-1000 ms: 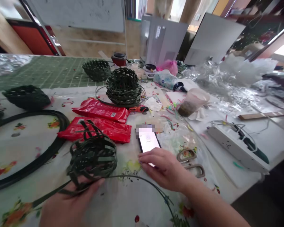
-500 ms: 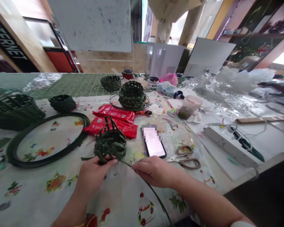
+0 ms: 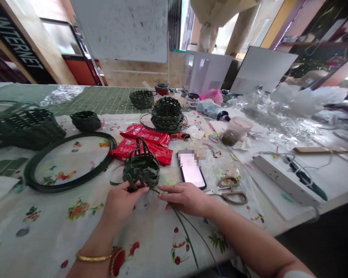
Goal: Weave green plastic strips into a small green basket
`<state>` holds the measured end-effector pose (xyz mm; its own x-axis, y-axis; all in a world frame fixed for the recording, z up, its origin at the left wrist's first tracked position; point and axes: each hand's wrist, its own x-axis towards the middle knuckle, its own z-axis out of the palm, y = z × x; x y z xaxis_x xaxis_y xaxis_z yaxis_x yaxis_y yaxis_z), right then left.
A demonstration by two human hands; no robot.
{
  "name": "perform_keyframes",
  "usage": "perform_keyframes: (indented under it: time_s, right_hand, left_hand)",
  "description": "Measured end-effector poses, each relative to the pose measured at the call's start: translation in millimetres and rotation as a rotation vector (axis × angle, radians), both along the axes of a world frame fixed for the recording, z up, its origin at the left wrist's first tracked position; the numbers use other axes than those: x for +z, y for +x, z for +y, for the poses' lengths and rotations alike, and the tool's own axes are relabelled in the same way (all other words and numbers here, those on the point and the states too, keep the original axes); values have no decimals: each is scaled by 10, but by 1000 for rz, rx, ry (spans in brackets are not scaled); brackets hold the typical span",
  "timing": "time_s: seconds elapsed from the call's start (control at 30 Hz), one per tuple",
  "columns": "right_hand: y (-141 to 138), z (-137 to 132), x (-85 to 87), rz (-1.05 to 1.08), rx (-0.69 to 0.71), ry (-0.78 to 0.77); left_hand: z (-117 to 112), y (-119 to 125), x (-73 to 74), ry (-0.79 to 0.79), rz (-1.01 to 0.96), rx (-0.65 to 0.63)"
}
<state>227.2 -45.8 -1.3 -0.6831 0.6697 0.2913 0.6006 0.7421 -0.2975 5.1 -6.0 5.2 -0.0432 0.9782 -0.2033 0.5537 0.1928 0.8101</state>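
A small, half-woven basket of dark green strips (image 3: 143,170) stands on the flowered tablecloth in front of me, strip ends and an arched loop sticking up. My left hand (image 3: 127,199) is closed on its near edge, thumb on the right; the fingertips are partly hidden by strips. Just right of it, my right hand (image 3: 184,197) pinches a thin green strip (image 3: 186,233) that comes from the basket. Two lengths trail from under this hand toward the table's front edge. A phone (image 3: 192,170) and scissors (image 3: 230,190) lie beyond and right of that hand.
Red packets (image 3: 146,148) lie behind the basket. A coil of green strip (image 3: 31,181) rests at left, near finished-looking woven baskets (image 3: 85,121). A plastic cup (image 3: 234,131) with dark contents and a white power strip (image 3: 287,179) are at right.
The view has shifted slightly, moving the scene right and up. My right hand's fingers have straightened somewhat and sit nearer the basket. Two trailing lengths show now, where one showed before.
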Motion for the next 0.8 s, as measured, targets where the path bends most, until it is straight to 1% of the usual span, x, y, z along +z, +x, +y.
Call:
perform_keyframes:
  time_s: [0.07, 0.2, 0.33, 0.57, 0.7, 0.8]
  right_hand:
    - [-9, -3, 22, 25, 11, 2]
    - [-19, -8, 41, 36, 42, -47]
    - [-18, -11, 29, 27, 31, -70]
    - [-5, -20, -7, 17, 15, -66]
    - [-6, -17, -34, 34, 28, -68]
    - [-3, -11, -34, 63, 44, -97]
  left_hand:
    - [-2, 1, 2, -9, 3, 11]
    - [-6, 5, -3, 22, -3, 16]
    - [-7, 6, 6, 16, -8, 7]
    - [-17, 2, 31, 27, -18, -5]
    - [-19, 0, 22, 36, -27, -2]
    - [-22, 0, 17, 15, -32, 1]
